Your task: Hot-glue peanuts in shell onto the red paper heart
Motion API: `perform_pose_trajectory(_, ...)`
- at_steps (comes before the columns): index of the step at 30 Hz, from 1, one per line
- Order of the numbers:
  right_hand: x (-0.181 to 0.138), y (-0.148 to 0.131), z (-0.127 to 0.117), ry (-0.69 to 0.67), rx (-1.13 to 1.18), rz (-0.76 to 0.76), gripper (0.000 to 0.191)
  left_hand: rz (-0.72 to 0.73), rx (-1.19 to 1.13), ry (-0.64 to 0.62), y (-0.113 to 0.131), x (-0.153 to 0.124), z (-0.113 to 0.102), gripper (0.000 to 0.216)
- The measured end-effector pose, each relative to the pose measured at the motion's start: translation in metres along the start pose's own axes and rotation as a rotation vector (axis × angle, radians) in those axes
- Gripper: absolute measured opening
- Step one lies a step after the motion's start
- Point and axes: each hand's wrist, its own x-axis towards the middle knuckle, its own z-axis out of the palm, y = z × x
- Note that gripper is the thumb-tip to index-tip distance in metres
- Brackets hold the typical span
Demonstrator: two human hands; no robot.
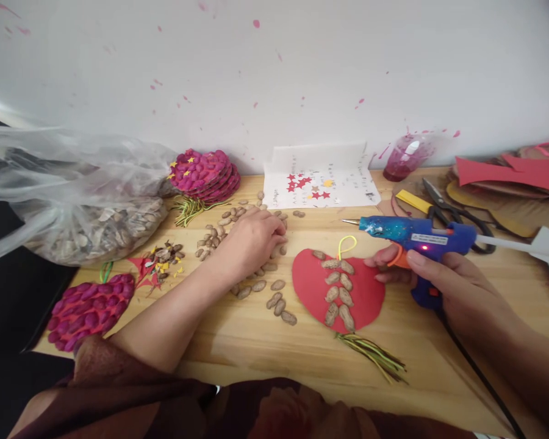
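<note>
My right hand [439, 277] grips a blue hot glue gun [412, 235] with its nozzle pointing left and a red light on. Just left of it lies a red paper heart [311, 283] with a column of peanut shells [338, 292] glued down its middle, a yellow loop at the top and a green-yellow tassel [375, 356] below. My left hand [249, 241] rests palm down over a scatter of loose peanut shells [277, 302] left of the heart; whether its fingers pinch one is hidden.
A clear plastic bag of shells [86, 228] sits at the left. Magenta painted shell hearts lie at the back [205, 174] and front left [86, 308]. A white sheet with red stars [318, 183], scissors [448, 210], a pink cup [402, 158] and red card scraps [512, 171] lie behind.
</note>
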Motion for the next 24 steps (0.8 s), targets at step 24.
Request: perform_pose_trajectory(24, -0.001, -0.003, 0.005, 0.008, 0.003, -0.049, 0.019, -0.069, -0.133, -0.013, 0.033, -0.009, 0.003, 0.013)
